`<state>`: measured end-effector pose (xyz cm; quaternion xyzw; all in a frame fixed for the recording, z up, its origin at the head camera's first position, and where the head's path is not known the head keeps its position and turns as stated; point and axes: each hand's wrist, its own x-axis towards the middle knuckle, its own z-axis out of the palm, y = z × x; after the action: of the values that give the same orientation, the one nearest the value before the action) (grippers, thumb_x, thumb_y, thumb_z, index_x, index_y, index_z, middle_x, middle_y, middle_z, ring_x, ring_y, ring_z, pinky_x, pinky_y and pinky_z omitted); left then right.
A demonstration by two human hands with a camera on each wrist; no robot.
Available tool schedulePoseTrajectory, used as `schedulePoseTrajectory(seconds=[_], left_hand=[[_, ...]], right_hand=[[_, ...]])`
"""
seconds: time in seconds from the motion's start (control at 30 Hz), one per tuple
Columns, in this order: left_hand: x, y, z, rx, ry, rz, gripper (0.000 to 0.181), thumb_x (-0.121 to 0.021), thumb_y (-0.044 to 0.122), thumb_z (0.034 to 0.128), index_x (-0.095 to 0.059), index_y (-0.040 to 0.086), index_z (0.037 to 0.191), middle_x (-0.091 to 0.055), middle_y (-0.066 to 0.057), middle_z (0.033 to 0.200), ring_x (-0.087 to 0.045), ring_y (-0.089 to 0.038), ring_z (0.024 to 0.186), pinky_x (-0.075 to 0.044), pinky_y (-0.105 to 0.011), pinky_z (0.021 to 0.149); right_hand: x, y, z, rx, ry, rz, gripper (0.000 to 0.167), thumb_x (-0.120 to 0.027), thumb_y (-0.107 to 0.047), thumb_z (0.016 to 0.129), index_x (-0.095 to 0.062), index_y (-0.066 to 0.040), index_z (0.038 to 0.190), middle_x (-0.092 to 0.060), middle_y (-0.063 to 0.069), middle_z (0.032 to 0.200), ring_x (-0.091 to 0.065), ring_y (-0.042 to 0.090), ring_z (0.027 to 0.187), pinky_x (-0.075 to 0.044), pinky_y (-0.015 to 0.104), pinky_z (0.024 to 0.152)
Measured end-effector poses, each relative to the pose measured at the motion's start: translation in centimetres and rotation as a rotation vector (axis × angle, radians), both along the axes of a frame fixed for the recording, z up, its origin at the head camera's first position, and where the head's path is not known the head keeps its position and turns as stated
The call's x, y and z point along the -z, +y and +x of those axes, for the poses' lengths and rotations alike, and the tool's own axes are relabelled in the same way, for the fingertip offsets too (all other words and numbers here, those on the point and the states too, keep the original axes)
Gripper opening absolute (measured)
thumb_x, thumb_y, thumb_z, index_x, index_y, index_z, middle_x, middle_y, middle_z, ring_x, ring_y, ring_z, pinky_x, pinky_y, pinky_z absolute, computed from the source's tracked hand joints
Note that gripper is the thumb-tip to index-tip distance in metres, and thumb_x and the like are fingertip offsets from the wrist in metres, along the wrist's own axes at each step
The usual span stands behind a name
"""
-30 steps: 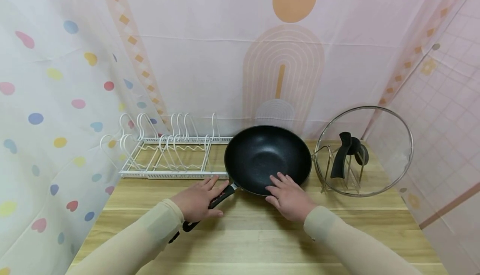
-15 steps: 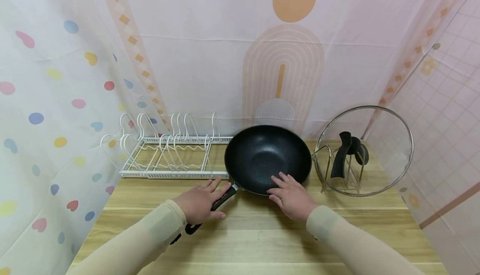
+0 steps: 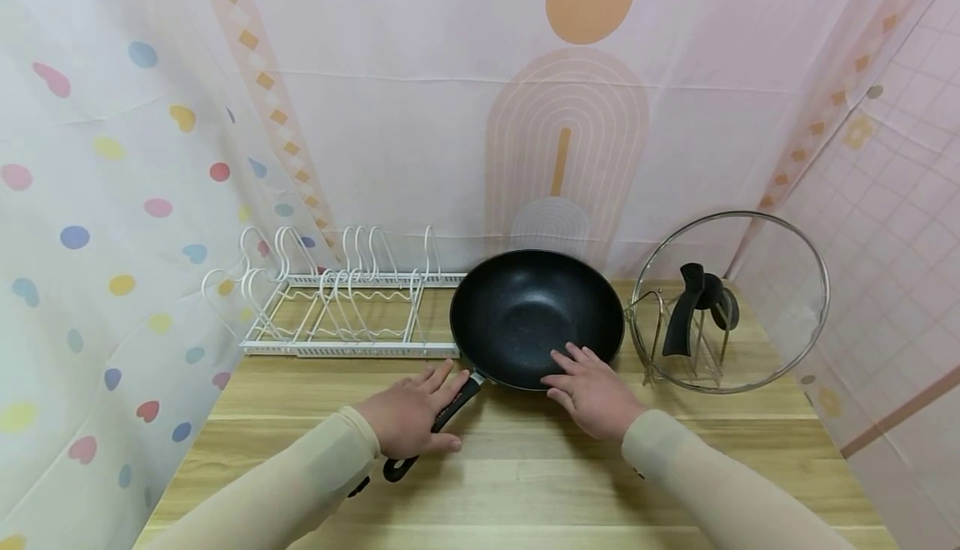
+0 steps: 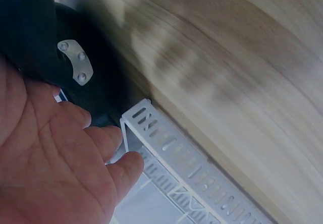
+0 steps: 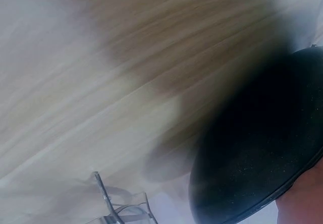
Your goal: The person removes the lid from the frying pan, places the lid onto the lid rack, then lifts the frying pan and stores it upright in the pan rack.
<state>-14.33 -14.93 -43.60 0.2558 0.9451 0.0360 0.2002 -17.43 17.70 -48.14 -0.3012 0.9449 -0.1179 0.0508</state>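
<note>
A black wok [image 3: 532,308] stands on the wooden table, its handle [image 3: 454,407] angled toward the near left. My left hand [image 3: 408,417] lies over that handle with fingers extended and the thumb on the other side. In the left wrist view the palm is beside the wok's riveted bracket [image 4: 79,65]. My right hand [image 3: 596,396] is at the wok's near right rim, fingers straight and spread over its inside. The right wrist view shows the wok's dark outer side [image 5: 252,148]; only a bit of the hand appears there.
Left of the wok is a white wire dish rack [image 3: 360,351], close to its rim. On the right, a glass lid [image 3: 772,308] with a black handle [image 3: 681,321] leans upright in a wire stand [image 3: 656,337]. Patterned curtains hang behind and at both sides.
The handle's near end has swung to the right and slightly toward me, the left hand moving with it. My right hand has shifted a little right along the rim.
</note>
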Motion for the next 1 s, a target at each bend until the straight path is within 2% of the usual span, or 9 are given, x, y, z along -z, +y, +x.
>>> schedulePoseTrajectory(seconds=[0.4, 0.67, 0.8, 1.0], left_hand=[[0.2, 1.3, 0.7, 0.007, -0.024, 0.019, 0.098, -0.060, 0.069, 0.0970, -0.019, 0.017, 0.170, -0.015, -0.013, 0.177, -0.023, -0.040, 0.161, -0.031, -0.056, 0.127], [0.2, 1.5, 0.8, 0.000, -0.019, 0.017, 0.097, -0.059, 0.069, 0.0973, -0.020, 0.018, 0.170, -0.014, -0.013, 0.177, -0.024, -0.040, 0.161, -0.031, -0.055, 0.127], [0.1, 1.6, 0.8, 0.008, -0.017, 0.010, 0.097, -0.058, 0.070, 0.0973, -0.019, 0.018, 0.170, -0.012, -0.012, 0.178, -0.024, -0.040, 0.161, -0.031, -0.055, 0.127], [0.2, 1.9, 0.9, 0.017, -0.025, 0.017, 0.099, -0.058, 0.071, 0.0966, -0.018, 0.018, 0.170, -0.012, -0.011, 0.178, -0.024, -0.039, 0.161, -0.031, -0.055, 0.127]], right_hand=[[-0.2, 1.1, -0.2, -0.012, 0.001, 0.013, 0.040, -0.052, -0.036, 0.111, -0.068, -0.015, 0.141, -0.047, 0.018, 0.163, -0.033, 0.042, 0.158, -0.022, 0.058, 0.130], [-0.6, -1.1, 0.1, -0.031, -0.064, -0.013, 0.049, -0.045, -0.038, 0.113, -0.056, -0.012, 0.154, -0.039, 0.018, 0.168, -0.026, 0.041, 0.160, -0.020, 0.057, 0.131], [-0.6, -2.1, 0.3, -0.008, -0.051, 0.003, 0.050, -0.044, -0.040, 0.113, -0.054, -0.014, 0.155, -0.039, 0.016, 0.168, -0.027, 0.039, 0.160, -0.021, 0.056, 0.131], [-0.2, -2.1, 0.3, 0.010, -0.007, 0.022, 0.048, -0.045, -0.040, 0.113, -0.059, -0.015, 0.151, -0.044, 0.016, 0.165, -0.031, 0.040, 0.159, -0.025, 0.055, 0.130]])
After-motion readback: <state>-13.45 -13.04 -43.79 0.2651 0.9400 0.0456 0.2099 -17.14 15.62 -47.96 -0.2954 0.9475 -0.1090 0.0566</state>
